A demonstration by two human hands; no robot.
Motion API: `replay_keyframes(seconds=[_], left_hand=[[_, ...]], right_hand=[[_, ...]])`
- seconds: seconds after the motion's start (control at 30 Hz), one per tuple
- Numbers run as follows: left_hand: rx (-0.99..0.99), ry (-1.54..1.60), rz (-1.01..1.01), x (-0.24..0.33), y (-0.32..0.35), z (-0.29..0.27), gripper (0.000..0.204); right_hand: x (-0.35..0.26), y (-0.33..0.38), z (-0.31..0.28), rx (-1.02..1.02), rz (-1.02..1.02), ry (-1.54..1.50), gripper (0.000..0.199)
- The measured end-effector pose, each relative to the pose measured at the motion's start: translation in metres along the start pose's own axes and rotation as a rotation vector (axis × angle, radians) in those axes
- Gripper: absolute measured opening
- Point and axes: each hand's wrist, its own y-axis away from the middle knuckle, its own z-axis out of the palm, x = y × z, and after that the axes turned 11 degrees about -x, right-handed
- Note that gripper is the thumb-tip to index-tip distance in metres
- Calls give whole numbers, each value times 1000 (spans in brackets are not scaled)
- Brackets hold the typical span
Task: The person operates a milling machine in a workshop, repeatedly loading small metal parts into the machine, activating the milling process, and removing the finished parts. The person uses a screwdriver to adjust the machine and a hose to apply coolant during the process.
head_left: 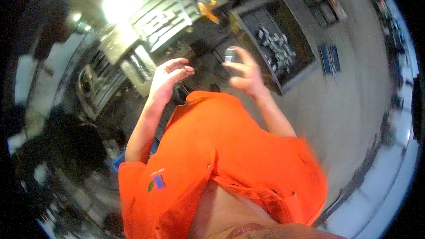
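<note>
My right hand [248,75] is raised in front of me and grips a small, shiny metal cylindrical part [229,55] between thumb and fingers. Some blur hides the finer shape of that part. To its left, my left hand [168,77] hovers with fingers loosely bent and a gap to the thumb; nothing shows in it. Just right of my right hand stands a large open bin [283,82], with a heap of similar-looking small metal parts [275,48] inside. The left hand is nearest to a pale machine bed [137,73].
A bright lamp [123,2] glares over the machine table [161,22] at upper left. An orange object [208,11] lies near that table's far end. Right of the bin, a dark blue flat item [330,59] is on the grey floor [354,93].
</note>
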Motion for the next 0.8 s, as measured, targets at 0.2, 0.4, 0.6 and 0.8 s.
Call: replay_keyframes(seconds=[0.2,0.4,0.6,0.8], left_hand=[[188,67,195,19,64,-27,24],[711,184,254,-17,173,-68,21],[1482,152,322,-100,305,-90,29],[1639,182,-18,-251,385,-124,38]], right_hand=[[199,72,-60,72,489,381,35],[236,81,-83,-214,673,908,22],[248,52,-102,-128,566,725,30],[163,-33,-57,-103,246,128,23]])
